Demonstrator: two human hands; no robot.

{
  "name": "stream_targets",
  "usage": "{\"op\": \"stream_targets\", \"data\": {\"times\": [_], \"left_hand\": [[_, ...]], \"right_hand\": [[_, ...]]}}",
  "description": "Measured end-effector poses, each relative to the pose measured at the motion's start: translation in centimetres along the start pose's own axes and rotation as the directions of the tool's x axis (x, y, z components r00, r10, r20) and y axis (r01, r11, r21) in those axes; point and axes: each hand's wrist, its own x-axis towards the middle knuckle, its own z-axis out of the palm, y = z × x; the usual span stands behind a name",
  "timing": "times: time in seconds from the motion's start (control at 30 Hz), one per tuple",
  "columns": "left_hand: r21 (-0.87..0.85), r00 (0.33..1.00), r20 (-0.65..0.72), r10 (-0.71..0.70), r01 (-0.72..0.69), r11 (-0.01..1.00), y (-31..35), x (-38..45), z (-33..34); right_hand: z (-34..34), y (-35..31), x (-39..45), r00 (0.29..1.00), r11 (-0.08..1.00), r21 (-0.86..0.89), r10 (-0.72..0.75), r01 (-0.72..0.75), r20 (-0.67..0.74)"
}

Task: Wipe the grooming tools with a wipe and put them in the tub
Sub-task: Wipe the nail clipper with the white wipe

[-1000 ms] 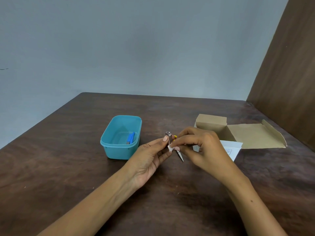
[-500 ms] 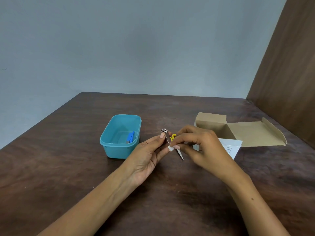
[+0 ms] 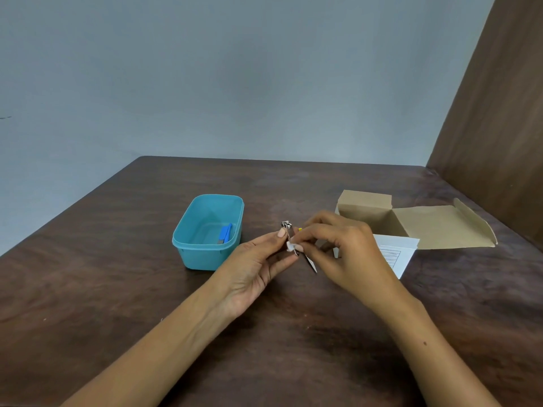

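My left hand (image 3: 258, 265) pinches a small metal nail clipper (image 3: 287, 227) upright above the table's middle. My right hand (image 3: 343, 248) presses a small white wipe (image 3: 291, 246) against the clipper's shaft. A thin metal tool (image 3: 312, 264) lies on the table just under my right hand, partly hidden by it. A bit of yellow (image 3: 300, 229) shows behind my right fingers; what it is I cannot tell. The teal tub (image 3: 205, 257) stands left of my hands, with a blue-handled tool (image 3: 225, 232) lying inside.
An open brown cardboard box (image 3: 411, 224) lies flat at the right, with a white printed sheet (image 3: 396, 254) in front of it. A brown wooden panel (image 3: 499, 127) rises along the table's right side. A grey wall is behind the table.
The wipe in my right hand has slid a little along the clipper, and the clipper has tilted slightly between my fingers. The tub and box have not moved.
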Motion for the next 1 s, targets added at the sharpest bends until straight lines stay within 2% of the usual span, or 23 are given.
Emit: {"op": "stream_targets", "data": {"times": [0.13,0.2,0.37,0.57,0.7,0.9,1.0], "left_hand": [[0.017,0.999,0.013,-0.037,0.037,0.999,-0.18,0.04,0.02],[0.063,0.999,0.017,-0.035,0.034,0.997,-0.26,0.06,-0.06],[0.151,0.998,0.043,0.039,-0.045,0.988,-0.44,0.18,-0.06],[0.262,0.990,0.085,0.110,-0.129,0.957,-0.57,0.11,0.04],[0.315,0.980,0.110,0.163,-0.190,0.930,-0.55,0.10,0.07],[0.361,0.982,0.080,0.171,-0.188,0.913,-0.32,-0.12,-0.23],[0.384,0.983,0.070,0.167,-0.181,0.905,-0.26,-0.23,-0.14]], "right_hand": [[-0.55,0.28,0.01,0.997,0.998,0.062,0.025,-0.030,0.079],[-0.62,0.30,-0.04,0.996,0.996,0.074,0.046,-0.052,0.073],[-0.04,-0.26,-0.01,0.980,0.991,0.056,0.125,-0.118,-0.154],[0.27,-0.56,0.21,0.953,0.980,0.087,0.195,-0.179,-0.232],[-0.06,-0.38,0.29,0.968,0.977,0.133,0.186,-0.164,-0.167],[-0.37,-0.18,0.15,0.984,0.983,0.134,0.141,-0.127,-0.107],[-0.42,-0.10,0.15,0.980,0.976,0.158,0.170,-0.153,-0.100]]}}
